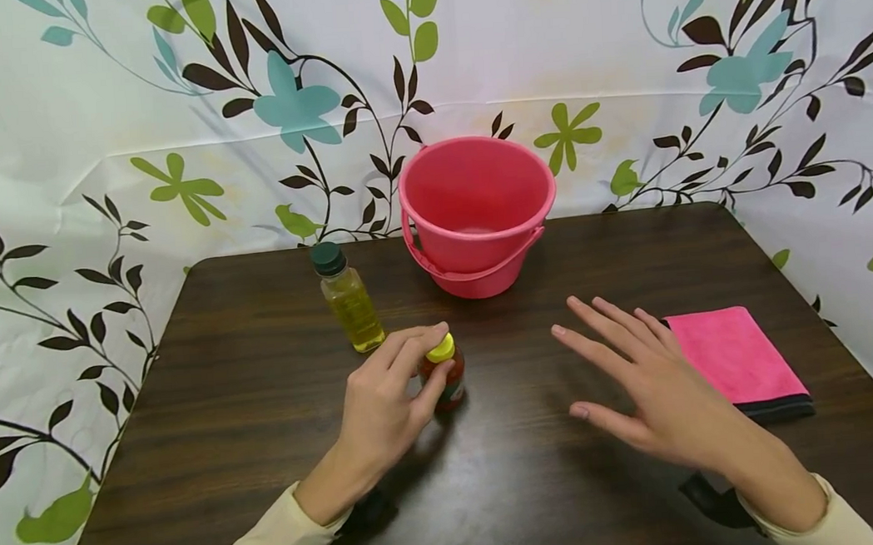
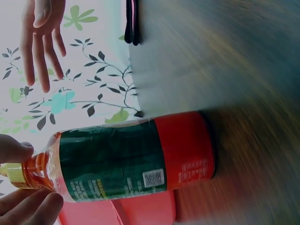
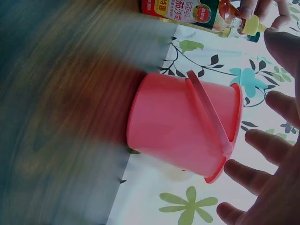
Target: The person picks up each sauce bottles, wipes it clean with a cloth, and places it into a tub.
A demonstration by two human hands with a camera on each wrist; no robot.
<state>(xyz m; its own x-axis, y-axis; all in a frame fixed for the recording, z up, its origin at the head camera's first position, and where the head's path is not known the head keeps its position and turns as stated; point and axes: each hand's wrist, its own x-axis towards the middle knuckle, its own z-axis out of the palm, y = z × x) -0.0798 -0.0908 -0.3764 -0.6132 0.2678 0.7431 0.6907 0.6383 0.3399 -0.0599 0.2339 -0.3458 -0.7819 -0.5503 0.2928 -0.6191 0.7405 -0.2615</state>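
My left hand [image 1: 384, 401] pinches the neck and yellow cap of a red sauce bottle [image 1: 454, 381] between thumb and fingers. The bottle is upright at the middle of the table, and its dark green label [image 2: 112, 161] shows in the left wrist view. Whether its base touches the table I cannot tell. With fingers spread and straight, my right hand [image 1: 646, 385] hovers over the table, holding nothing. A folded pink cloth [image 1: 737, 354] with a dark edge lies beyond it to the right.
Behind the sauce bottle stands a pink bucket [image 1: 481, 261], its handle hanging down at the front. To its left is an oil bottle [image 1: 356, 311] with a dark green cap. The dark wooden table [image 1: 228, 419] meets a leaf-patterned curtain [image 1: 194, 112] at the back.
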